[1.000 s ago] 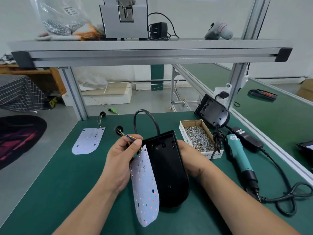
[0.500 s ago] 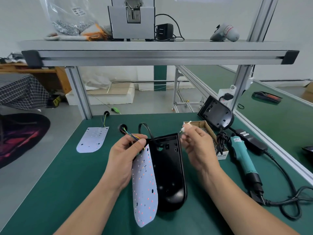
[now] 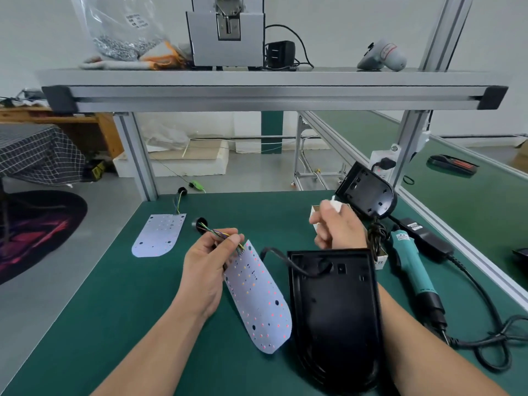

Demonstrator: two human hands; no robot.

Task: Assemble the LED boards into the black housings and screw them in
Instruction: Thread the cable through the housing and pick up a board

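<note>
Green matting [image 3: 114,310] covers the bench beneath an aluminium shelf [image 3: 257,81]; the work sits toward the near edge, within easy reach.

The left hand [image 3: 205,270] is clenched on the top end of 1 LED board [image 3: 257,298], its thumb pressing the coloured wires [image 3: 220,234] against the fingers. The board hangs tilted with its LED face toward the camera and its rounded end low over the mat; it is just left of the black housing [image 3: 334,310] and not yet in it. Gripping the wired end probably spares the leads any tugging.

The housing lies on the mat with its open side up, ready to receive the board; a black cable [image 3: 274,252] runs into its far end.

The right hand [image 3: 340,227] is raised beyond that far end, fingers curled, pinching a small white piece [image 3: 334,202] too blurred to name. I judge it a plug meant to meet the wires before seating.

A cardboard box [image 3: 381,258] sits mostly hidden behind that hand. A teal screwdriver [image 3: 411,270] lies right of the housing, on the side of the hand likely to drive screws.

A 2nd LED board [image 3: 160,235] lies flat at the back left; a 2nd housing [image 3: 367,195] is propped at the back right; both seem parked clear for the next assembly.
</note>
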